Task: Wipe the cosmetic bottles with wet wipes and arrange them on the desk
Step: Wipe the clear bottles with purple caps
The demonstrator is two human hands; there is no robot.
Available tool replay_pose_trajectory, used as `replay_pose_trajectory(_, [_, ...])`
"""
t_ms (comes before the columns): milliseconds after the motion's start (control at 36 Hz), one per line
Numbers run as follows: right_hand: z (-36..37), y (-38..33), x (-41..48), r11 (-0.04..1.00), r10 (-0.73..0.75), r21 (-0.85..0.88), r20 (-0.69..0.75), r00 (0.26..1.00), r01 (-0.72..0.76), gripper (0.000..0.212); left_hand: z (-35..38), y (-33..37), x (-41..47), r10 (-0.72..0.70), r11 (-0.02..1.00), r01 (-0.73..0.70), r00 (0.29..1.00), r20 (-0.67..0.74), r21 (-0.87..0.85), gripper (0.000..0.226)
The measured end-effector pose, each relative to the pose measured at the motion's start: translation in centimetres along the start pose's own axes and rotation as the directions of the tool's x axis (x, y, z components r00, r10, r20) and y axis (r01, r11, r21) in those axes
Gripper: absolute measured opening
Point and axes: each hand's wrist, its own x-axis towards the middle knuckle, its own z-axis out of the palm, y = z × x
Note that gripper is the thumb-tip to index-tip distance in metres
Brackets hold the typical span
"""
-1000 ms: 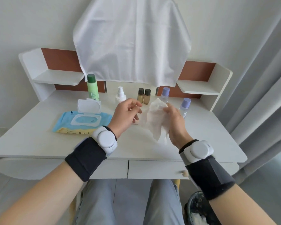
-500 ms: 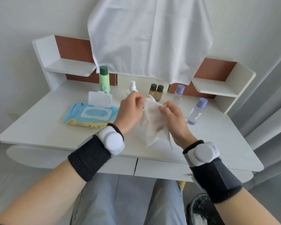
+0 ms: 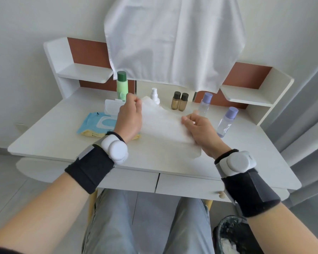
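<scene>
Left hand (image 3: 129, 119) and right hand (image 3: 200, 131) each pinch the thin white wet wipe (image 3: 165, 129), stretched over mid-counter (image 3: 62, 136). Small plastic cosmetic bottles (image 3: 176, 100) stand along the rear edge. Advise spreading it fully flat before wrapping any bottle.

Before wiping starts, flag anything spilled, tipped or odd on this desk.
Nothing is spilled or tipped. The lid of the wipes pack stands open, which may dry the wipes, and a white cloth hangs behind the desk.
</scene>
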Motion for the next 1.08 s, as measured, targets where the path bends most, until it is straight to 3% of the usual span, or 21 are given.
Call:
replay_pose_trajectory(56, [-0.7, 0.3, -0.1, 0.998, 0.008, -0.067, 0.041, 0.999, -0.005, 0.028, -0.5, -0.3, -0.1, 0.095, 0.991, -0.099, 0.994, 0.045, 0.089, 0.013])
replay_pose_trajectory(111, [-1.7, 0.5, -0.2, 0.997, 0.044, -0.073, 0.117, 0.992, -0.035, 0.025, -0.9, -0.6, -0.2, 0.084, 0.99, -0.094, 0.992, 0.091, 0.102, 0.016])
replay_pose_trajectory(222, [-3.6, 0.7, -0.7, 0.988, 0.155, -0.088, 0.39, 0.908, -0.13, 0.012, -0.9, -0.8, -0.6, -0.069, 0.997, 0.065, 0.986, 0.149, 0.033, 0.018])
replay_pose_trajectory(361, [-5.5, 1.5, -0.9, 0.978, 0.209, -0.104, 0.564, 0.799, -0.182, 0.037, -0.1, -1.8, -1.8, -0.191, 0.98, 0.197, 0.969, 0.157, -0.028, 0.021])
replay_pose_trajectory(417, [-5.9, 1.9, -0.9, 0.974, 0.221, -0.085, 0.549, 0.806, -0.209, 0.037, 0.2, -2.1, -2.3, -0.221, 0.972, 0.23, 0.961, 0.166, -0.037, 0.019])
replay_pose_trajectory(556, [-6.1, 3.0, -1.4, 0.97, 0.172, 0.094, 0.389, 0.905, -0.224, 0.021, 0.8, -2.2, -3.2, -0.211, 0.974, 0.219, 0.968, 0.133, -0.051, 0.02])
replay_pose_trajectory(667, [-5.5, 3.6, -2.1, 0.833, 0.14, 0.497, 0.24, 0.961, -0.245, 0.018, 1.3, -1.6, -4.0, -0.15, 0.974, 0.155, 0.988, 0.041, -0.167, 0.015])
replay_pose_trajectory(806, [-3.9, 3.7, -2.8, 0.737, 0.166, 0.651, 0.086, 0.982, -0.181, 0.02, 2.2, -0.7, -4.7, -0.186, 0.934, 0.162, 0.981, -0.048, -0.318, 0.012])
replay_pose_trajectory(972, [-2.9, 3.3, -3.3, 0.571, 0.095, 0.805, 0.128, 0.987, -0.159, 0.046, 2.8, -0.5, -4.8, -0.317, 0.85, 0.262, 0.947, -0.047, -0.458, 0.014])
replay_pose_trajectory(1083, [-3.3, 2.9, -3.6, 0.613, -0.013, 0.772, 0.225, 0.974, -0.17, 0.062, 2.5, -0.7, -5.0, -0.362, 0.831, 0.281, 0.929, -0.081, -0.481, 0.014])
